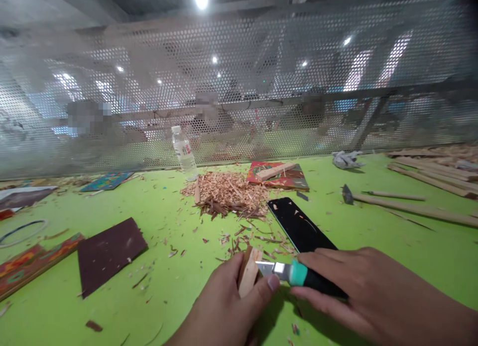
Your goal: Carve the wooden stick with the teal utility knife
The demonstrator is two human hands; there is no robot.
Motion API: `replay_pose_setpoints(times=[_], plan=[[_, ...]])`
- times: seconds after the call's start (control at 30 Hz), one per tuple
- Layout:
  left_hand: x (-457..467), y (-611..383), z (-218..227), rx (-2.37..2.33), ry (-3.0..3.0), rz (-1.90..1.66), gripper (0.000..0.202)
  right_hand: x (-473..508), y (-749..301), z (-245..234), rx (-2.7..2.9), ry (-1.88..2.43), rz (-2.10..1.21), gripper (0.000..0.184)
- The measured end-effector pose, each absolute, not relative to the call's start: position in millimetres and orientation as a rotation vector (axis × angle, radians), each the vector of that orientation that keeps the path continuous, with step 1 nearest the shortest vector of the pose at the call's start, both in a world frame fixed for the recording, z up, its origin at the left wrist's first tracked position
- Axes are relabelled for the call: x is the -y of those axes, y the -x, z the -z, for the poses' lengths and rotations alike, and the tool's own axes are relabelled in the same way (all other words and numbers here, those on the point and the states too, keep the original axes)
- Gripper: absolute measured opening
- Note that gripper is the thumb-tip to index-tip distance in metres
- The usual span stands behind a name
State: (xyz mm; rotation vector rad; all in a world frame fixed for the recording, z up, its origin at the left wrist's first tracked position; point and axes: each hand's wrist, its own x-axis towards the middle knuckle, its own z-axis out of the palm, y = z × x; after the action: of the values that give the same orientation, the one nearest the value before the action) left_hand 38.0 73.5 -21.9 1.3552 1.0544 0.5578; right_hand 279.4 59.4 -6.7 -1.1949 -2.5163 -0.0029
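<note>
Near the front of the green table, my left hand (pixel 227 301) is closed around a small block of wood (pixel 249 276), pale on top with a darker side. My left thumb rests close to the blade. A carving knife (pixel 298 273) with a black and turquoise handle is gripped in my right hand (pixel 358 291). Its short metal blade points left and its tip lies over the wood's pale face. The lower end of the block is hidden by my left fingers. Just beyond my right hand lies a black phone (pixel 298 226) with a few shavings on it.
A heap of wood shavings (pixel 231 191) sits mid-table beside a plastic bottle (pixel 183 154). Brown sandpaper (pixel 112 254) lies left. A hammer (pixel 403 204) and wood strips (pixel 440 174) lie right. Perforated metal mesh (pixel 239 52) stands along the back, with people behind it.
</note>
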Motion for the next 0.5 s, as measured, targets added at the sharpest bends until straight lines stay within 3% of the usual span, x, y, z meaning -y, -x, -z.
replay_pose_setpoints(times=[0.5], plan=[[-71.9,-39.9,20.2,-1.015,-1.313,-0.571,0.043,-63.1,-282.3,9.0,2.612,1.235,-0.07,0.021]])
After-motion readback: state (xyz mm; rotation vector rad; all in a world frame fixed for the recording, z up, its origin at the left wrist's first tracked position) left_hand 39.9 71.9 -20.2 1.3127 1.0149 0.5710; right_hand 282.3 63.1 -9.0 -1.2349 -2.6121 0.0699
